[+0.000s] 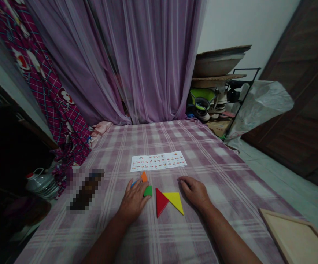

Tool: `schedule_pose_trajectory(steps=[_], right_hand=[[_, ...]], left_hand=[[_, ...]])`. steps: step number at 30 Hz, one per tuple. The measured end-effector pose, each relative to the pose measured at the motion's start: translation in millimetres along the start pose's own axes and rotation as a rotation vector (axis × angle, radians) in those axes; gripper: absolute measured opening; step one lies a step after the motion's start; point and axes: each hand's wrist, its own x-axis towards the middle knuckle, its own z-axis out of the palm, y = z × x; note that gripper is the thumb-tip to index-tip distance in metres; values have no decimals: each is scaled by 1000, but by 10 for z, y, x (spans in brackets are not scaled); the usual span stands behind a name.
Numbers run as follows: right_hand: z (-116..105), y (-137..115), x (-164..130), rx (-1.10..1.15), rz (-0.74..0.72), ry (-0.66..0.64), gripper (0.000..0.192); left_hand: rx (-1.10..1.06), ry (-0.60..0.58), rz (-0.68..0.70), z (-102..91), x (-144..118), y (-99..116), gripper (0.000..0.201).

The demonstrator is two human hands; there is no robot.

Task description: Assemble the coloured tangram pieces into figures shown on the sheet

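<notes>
My left hand (133, 200) lies flat on a purple checked cloth (175, 234), covering small flat coloured pieces. A green piece (148, 191) touches its fingertips, an orange piece (144, 176) pokes out above, and a sliver of blue (133, 183) shows at its left. A red triangle (160, 202) and a yellow triangle (175, 200) lie side by side between my hands. My right hand (194, 191) rests palm down just right of the yellow triangle, holding nothing. A white sheet printed with small figures (158, 161) lies beyond the pieces.
A wooden tray (299, 238) sits at the cloth's near right corner. A pixelated dark object (86, 190) lies to the left. Purple curtains (137, 62) hang behind. A rack with shoes and bowls (219, 95) stands at the back right, a plastic jug (40, 181) at the left.
</notes>
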Motion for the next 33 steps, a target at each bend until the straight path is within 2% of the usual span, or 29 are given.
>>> schedule_pose_trajectory(steps=[4, 9, 13, 21, 33], right_hand=[[-10, -3, 6, -13, 2, -9, 34], [-11, -4, 8, -4, 4, -1, 31], [-15, -7, 9, -7, 9, -6, 30], [-14, -7, 9, -2, 6, -19, 32], [-27, -19, 11, -18, 15, -9, 30]], left_hand=[[27, -29, -63, -65, -10, -109, 37], [25, 15, -10, -64, -2, 16, 30], [-3, 43, -39, -56, 18, 113, 28], [-42, 12, -16, -108, 50, 144, 34], [-63, -9, -7, -20, 69, 128, 42]])
